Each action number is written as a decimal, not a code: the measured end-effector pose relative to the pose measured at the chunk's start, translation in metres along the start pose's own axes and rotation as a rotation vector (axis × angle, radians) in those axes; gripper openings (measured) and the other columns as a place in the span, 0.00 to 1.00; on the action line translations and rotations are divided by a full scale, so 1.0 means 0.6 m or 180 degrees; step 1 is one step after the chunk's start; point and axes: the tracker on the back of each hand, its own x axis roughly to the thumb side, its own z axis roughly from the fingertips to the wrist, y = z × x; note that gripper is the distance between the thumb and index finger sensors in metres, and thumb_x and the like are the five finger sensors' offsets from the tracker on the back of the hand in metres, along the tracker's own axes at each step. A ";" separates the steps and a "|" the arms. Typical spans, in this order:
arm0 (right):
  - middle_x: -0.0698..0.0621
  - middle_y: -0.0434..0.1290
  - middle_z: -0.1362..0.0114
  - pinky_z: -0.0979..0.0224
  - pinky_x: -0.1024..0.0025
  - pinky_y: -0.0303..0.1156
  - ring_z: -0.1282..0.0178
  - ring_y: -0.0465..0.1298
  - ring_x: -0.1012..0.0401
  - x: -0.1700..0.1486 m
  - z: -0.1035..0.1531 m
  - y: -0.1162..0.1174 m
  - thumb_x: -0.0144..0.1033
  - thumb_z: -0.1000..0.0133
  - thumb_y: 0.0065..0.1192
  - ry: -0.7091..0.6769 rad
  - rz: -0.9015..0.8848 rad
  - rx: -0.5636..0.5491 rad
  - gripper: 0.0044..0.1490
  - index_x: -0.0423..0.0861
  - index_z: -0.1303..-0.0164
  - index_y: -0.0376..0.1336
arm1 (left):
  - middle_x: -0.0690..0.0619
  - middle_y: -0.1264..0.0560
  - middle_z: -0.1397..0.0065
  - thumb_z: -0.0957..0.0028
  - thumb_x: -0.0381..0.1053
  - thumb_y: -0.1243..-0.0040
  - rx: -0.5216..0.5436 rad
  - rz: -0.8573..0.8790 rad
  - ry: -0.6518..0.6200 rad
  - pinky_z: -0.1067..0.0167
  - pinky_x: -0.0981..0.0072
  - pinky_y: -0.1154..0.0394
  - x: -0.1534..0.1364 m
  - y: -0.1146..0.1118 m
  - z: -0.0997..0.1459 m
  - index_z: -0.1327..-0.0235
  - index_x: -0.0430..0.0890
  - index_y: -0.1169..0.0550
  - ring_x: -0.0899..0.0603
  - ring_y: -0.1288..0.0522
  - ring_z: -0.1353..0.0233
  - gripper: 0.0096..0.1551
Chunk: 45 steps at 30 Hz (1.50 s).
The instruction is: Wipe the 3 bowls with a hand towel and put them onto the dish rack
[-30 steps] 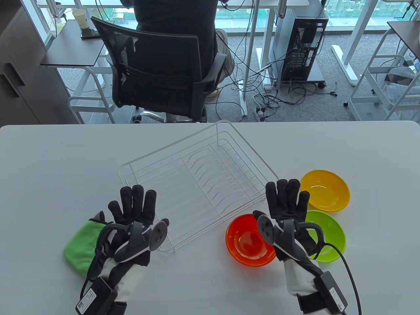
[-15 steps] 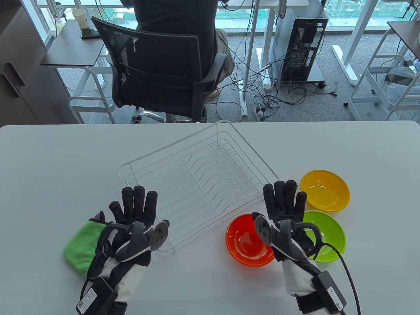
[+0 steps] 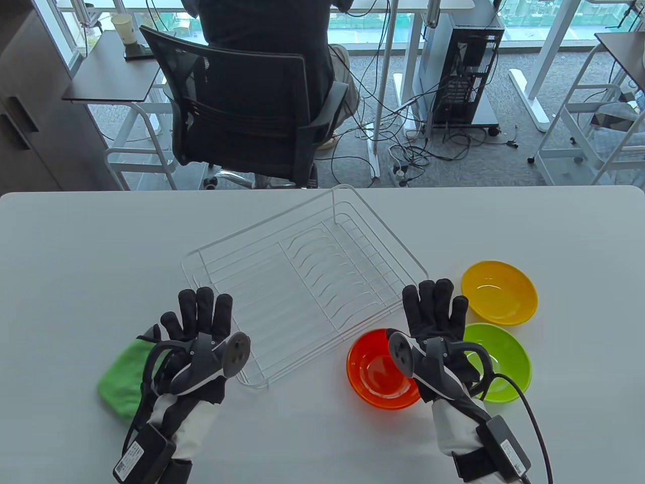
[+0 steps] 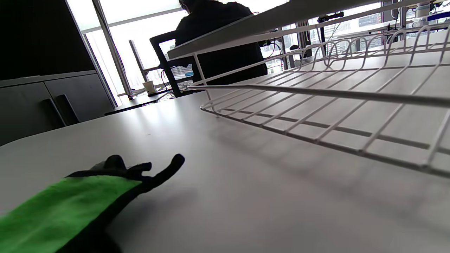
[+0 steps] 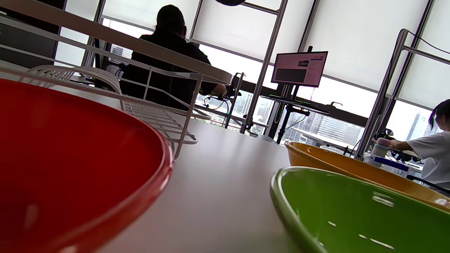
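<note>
Lower left: my left hand hovers flat, fingers spread wide, holding nothing, beside the towel. Lower right: my right hand likewise, between red bowl and green bowl.

Red bowl fills lower left. Green bowl lower right, orange bowl just behind it. White wire rack beyond red bowl. Grey table between. Seated person, monitor by windows.

White table: wire dish rack centre frame, green towel lower left, red, green, yellow bowls lower right.
</note>
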 end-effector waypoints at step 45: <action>0.44 0.46 0.12 0.19 0.42 0.33 0.13 0.37 0.43 0.012 0.003 0.006 0.65 0.49 0.42 -0.0153 0.0148 0.0212 0.52 0.50 0.16 0.44 | 0.27 0.35 0.25 0.46 0.44 0.34 -0.1382 0.0394 0.1637 0.56 0.70 0.12 -0.173 -0.133 -0.011 0.21 0.48 0.39 0.30 0.23 0.34 0.41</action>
